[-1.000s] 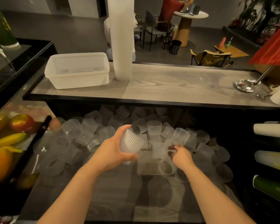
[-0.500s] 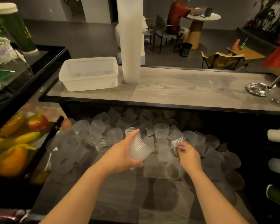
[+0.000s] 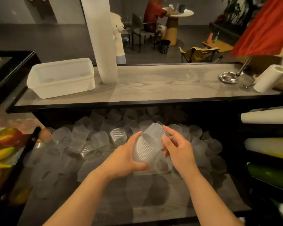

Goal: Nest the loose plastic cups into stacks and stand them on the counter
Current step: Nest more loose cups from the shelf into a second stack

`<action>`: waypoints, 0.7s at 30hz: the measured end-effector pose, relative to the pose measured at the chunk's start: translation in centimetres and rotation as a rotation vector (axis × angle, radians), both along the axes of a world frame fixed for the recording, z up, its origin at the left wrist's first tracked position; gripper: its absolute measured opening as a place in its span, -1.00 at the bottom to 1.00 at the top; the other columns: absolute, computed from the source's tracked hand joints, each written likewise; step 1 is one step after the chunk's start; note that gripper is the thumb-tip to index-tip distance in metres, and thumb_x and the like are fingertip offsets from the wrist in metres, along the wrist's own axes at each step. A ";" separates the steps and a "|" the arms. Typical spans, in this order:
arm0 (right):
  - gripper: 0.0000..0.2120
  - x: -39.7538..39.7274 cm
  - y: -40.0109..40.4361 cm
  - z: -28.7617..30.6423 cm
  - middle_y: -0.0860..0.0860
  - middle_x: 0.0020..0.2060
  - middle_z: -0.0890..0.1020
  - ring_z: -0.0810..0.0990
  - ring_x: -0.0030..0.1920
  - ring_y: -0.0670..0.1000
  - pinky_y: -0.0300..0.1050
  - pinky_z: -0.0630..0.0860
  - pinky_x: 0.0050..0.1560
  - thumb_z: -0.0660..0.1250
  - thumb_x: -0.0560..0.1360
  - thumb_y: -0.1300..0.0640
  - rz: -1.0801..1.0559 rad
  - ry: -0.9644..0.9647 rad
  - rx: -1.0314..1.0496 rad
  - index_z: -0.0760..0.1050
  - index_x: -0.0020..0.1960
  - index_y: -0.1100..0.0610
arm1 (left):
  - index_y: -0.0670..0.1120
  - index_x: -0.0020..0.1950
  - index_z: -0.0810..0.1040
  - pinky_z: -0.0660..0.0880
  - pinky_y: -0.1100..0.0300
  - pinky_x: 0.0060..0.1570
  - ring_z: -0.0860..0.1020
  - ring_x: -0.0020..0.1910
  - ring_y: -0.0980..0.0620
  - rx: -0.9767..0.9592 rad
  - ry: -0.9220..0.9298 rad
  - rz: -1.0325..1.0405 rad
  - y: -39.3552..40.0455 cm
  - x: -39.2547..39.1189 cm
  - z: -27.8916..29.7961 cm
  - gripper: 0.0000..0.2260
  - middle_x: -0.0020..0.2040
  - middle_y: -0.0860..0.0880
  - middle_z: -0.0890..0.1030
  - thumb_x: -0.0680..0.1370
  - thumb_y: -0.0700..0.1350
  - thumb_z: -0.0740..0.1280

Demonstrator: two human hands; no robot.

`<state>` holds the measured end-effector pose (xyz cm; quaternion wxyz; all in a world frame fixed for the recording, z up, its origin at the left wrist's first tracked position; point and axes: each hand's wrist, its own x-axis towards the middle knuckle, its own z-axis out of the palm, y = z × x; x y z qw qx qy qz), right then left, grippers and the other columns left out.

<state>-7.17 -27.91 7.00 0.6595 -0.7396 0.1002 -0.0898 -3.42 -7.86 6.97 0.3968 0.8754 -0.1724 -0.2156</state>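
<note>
The left hand [image 3: 126,158] grips a short nested stack of translucent ribbed plastic cups [image 3: 146,145], thumb curled under its near end and fingers wrapped along its left side. The stack is tilted, its far end pointing up and away from the person. The right hand [image 3: 178,150] is just right of the stack with fingers loosely extended; the fingertips [image 3: 164,138] touch or nearly touch the stack's right side, and contact cannot be confirmed. It holds nothing.

Both hands are raised above the lower grey work surface [image 3: 162,207], where a heap of loose translucent plastic cups [image 3: 98,137] lies scattered on its sides, spread behind and to both sides of the hands.

On the upper grey wood-grain counter [image 3: 153,88], well beyond the hands, a tall white stack of nested cups [image 3: 101,39] stands upright. Just left of it sits a rectangular translucent white plastic tub [image 3: 60,77].
</note>
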 end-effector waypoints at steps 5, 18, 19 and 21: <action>-0.68 -0.9 -0.1 -0.1 -0.10 -0.36 0.59 0.48 -0.40 -0.15 -0.25 0.49 -0.31 0.33 0.58 0.12 0.045 0.013 -0.080 0.50 0.27 -0.17 | 0.48 0.48 -0.02 0.62 0.15 0.00 0.57 0.02 0.14 -0.048 -0.007 -0.032 -0.3 -0.2 -0.3 -0.07 0.20 0.20 0.46 0.35 0.14 0.56; -0.72 -1.2 0.7 -2.8 -0.23 0.05 0.57 0.55 -0.04 -0.20 -0.33 0.48 -0.17 0.15 0.63 -0.11 0.149 0.103 -0.167 0.51 0.27 -0.19 | 0.60 0.40 -0.05 0.62 0.07 -0.01 0.61 -0.17 0.12 0.024 -0.037 0.062 0.9 -1.0 -1.0 -0.08 0.17 0.09 0.57 0.33 0.13 0.54; -0.78 -0.9 0.2 -3.9 -0.19 0.03 0.59 0.57 0.00 -0.17 -0.37 0.44 -0.17 0.17 0.64 -0.06 0.051 0.146 -0.261 0.56 0.18 -0.14 | 0.60 0.39 -0.05 0.63 0.05 -0.01 0.62 -0.17 0.11 0.034 -0.031 0.075 1.1 -1.0 -1.1 -0.08 0.16 0.09 0.56 0.34 0.12 0.53; -0.81 -0.9 -0.5 -6.5 -0.09 -0.05 0.59 0.59 -0.01 -0.03 -0.31 0.36 -0.22 0.20 0.63 0.01 -0.020 0.285 -0.621 0.59 0.04 -0.03 | 0.60 0.37 -0.06 0.63 0.06 -0.06 0.62 -0.23 0.12 0.048 -0.023 0.085 1.4 -1.2 -1.2 -0.09 0.10 0.09 0.56 0.36 0.10 0.53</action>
